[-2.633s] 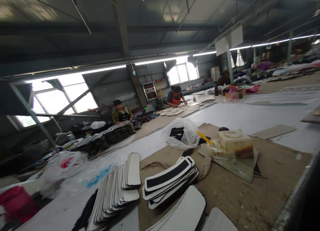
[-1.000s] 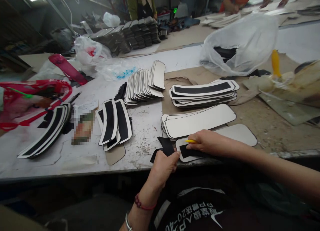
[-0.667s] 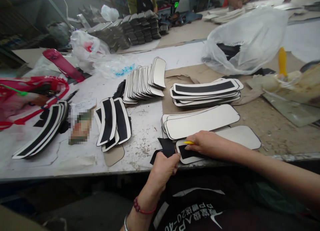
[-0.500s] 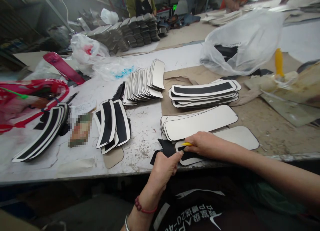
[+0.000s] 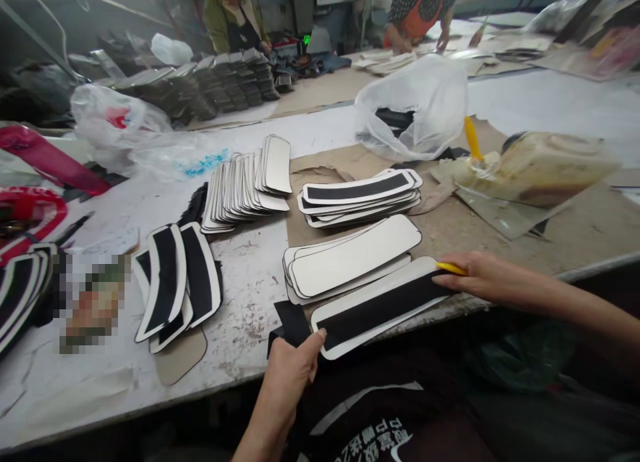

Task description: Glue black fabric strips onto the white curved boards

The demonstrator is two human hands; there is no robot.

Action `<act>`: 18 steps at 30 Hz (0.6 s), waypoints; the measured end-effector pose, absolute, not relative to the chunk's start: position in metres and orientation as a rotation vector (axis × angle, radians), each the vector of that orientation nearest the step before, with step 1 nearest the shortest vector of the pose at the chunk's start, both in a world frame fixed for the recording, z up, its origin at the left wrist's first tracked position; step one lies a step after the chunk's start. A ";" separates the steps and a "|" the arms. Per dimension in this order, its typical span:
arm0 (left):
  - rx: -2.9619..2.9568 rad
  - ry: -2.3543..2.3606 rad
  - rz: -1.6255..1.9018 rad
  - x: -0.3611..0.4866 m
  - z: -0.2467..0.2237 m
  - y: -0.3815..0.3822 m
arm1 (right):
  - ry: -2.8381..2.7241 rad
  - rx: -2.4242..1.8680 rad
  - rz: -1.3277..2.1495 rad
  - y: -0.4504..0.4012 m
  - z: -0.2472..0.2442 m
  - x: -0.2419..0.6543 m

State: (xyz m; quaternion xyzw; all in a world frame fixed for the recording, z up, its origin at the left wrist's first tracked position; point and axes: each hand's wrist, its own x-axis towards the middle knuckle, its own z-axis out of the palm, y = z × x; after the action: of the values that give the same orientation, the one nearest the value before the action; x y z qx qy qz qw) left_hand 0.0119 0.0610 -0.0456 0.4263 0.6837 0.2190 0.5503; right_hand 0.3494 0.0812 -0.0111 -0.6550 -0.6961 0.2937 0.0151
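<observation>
Compared with the frame half a second ago, the right hand [image 5: 470, 273] has slid away from the left hand [image 5: 297, 362] to the far right end of the white panel [image 5: 400, 279], baring the black strip [image 5: 373, 309] along most of its length; the view has swung too. It is closed around a yellow tool [image 5: 451, 269], only part of which shows, with its fingertips at the strip's right end. The left hand sets its thumb on the strip's other end; whether its curled fingers grip the panel from below, I cannot tell. Held at both ends, the strip lies flat, probably so that it stays straight inside the white border. The panel sits at the front edge of the table [image 5: 250, 275], within easy reach of both hands. Just behind it, plain white panels [image 5: 357, 259] lie stacked, likely to be handy, while strip-bearing panels [image 5: 360, 199] form a separate pile farther back, seemingly to keep the two kinds apart. Loose black material [image 5: 293, 319] lies beside the left hand; any join with the strip is unclear.
</observation>
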 end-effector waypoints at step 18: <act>1.007 1.746 0.544 0.027 -0.038 0.057 | -2.219 -2.327 0.811 0.107 -0.046 0.345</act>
State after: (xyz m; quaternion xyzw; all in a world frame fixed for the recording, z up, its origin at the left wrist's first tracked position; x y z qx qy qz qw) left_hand 0.0271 0.0574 -0.0383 0.4169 0.7229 0.2252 0.5029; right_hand 0.3448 0.1071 -0.0462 -0.6991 -0.6666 0.2436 -0.0869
